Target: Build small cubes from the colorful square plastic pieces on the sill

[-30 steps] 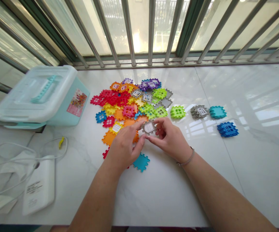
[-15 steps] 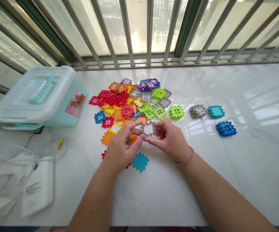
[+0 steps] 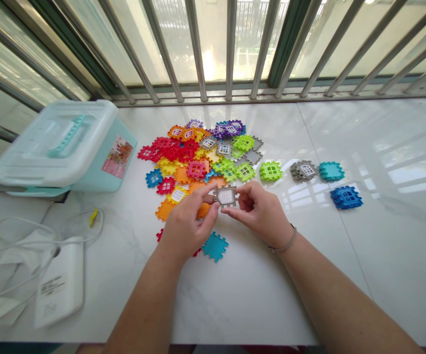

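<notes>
Fingers point(image 3: 208, 220) of the left hand point(image 3: 184, 223) and right hand point(image 3: 266, 212) pinch a gray tile point(image 3: 226, 196) by opposite edges toward five o'clock of the colorful pile point(image 3: 196, 169), where slackening on either side might drop it.

Left grip point(image 3: 184, 222), right grip point(image 3: 263, 212) — both pinching.

Bright barred window point(image 3: 213, 44), glossy white surface point(image 3: 250, 295)
</notes>
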A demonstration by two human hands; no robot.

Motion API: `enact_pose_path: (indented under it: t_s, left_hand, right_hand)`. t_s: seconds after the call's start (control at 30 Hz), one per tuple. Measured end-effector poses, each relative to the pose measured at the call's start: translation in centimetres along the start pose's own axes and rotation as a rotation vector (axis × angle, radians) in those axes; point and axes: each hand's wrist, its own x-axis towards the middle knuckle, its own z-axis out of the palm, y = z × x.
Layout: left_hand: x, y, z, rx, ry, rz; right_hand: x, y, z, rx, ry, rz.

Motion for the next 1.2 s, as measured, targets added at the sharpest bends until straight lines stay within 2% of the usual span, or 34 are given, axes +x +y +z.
enact_pose_path:
  t_s: [0.4, 0.67, 0.83, 1.03, 1.2]
  left_hand:
    - [0.1, -0.1, 0.0, 0.019, 0.05, 0.015]
    - [0.1, 0.4, -0.3, -0.045, 0.039, -0.096]
    - [0.2, -0.2, -0.1, -0.026, 0.047, -0.007]
    - [0.5, -0.8, 0.5, -0.012, -0.052, 0.179]
    - [0.3, -1.0, 0.7, -0.007, -0.011, 0.117]
  right_hand:
    - [0.2, -0.2, 0.0, -0.013, -0.007, -0.033]
    - [0.3, -0.2, 0.1, -0.031, -0.026, -0.034]
    - [0.2, -0.1, 0.2, -0.014, -0.034, -0.038]
    - [0.2, 0.4, 0.2, -0.034, -0.065, -0.2]
    - [0.2, 0.6, 0.2, -0.106, -0.14, -0.297]
